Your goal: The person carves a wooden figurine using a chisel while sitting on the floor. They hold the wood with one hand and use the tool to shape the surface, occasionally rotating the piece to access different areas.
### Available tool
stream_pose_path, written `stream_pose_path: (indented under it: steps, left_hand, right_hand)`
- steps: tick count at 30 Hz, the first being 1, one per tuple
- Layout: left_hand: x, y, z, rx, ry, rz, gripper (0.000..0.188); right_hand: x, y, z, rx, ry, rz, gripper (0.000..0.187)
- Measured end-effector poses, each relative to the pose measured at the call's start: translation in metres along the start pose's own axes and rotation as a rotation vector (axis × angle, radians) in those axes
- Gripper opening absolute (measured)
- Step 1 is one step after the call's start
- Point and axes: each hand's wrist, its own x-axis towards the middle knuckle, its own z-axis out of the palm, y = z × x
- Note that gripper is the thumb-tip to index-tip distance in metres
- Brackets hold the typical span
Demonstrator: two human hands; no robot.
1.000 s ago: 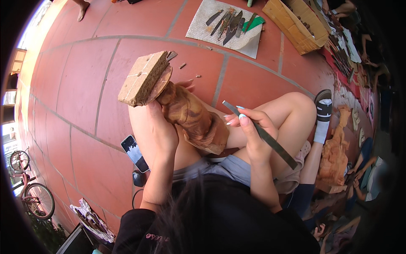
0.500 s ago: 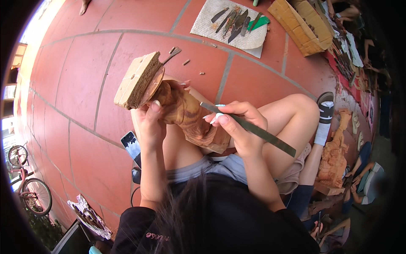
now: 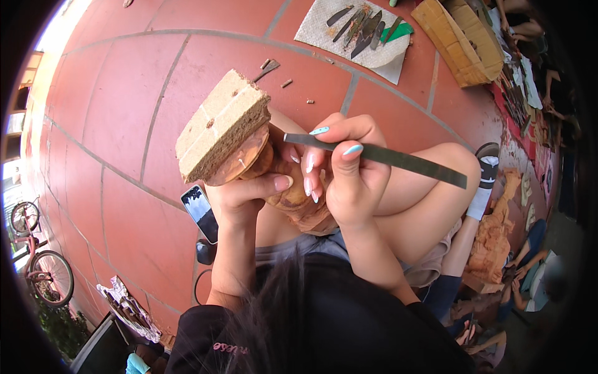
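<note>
Resting in the lap against a raised knee: a carved wooden figure (image 3: 293, 196) with a pale square base block (image 3: 218, 124) at its far end, probably solid, stiff and fairly heavy, its rounded polished body likely slippery, so best gripped around the waist just below the block. Left hand (image 3: 246, 196) curled shut around that carving from beneath, thumb pressed across its side; right hand (image 3: 346, 177) closed on a long flat metal file (image 3: 386, 157), pinched near its tip, right beside the carving. Beyond the carving, on the red tile floor (image 3: 124, 93), a cloth with carving tools (image 3: 361, 28) and a woven basket (image 3: 461, 40); just left of it, a phone (image 3: 200, 212).
</note>
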Motion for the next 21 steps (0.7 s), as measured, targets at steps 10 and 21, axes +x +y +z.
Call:
stream_pose_path:
  steps: [10,21]
  left_hand:
    - [-0.003,-0.011,0.0,-0.001,-0.011,-0.067,0.068]
    - [-0.008,-0.001,0.017,-0.11,-0.066,-0.094,0.072]
  right_hand:
    - [0.026,-0.016,0.0,-0.318,-0.021,-0.103,0.041]
    - [0.023,-0.011,0.006,-0.425,-0.018,-0.336,0.034]
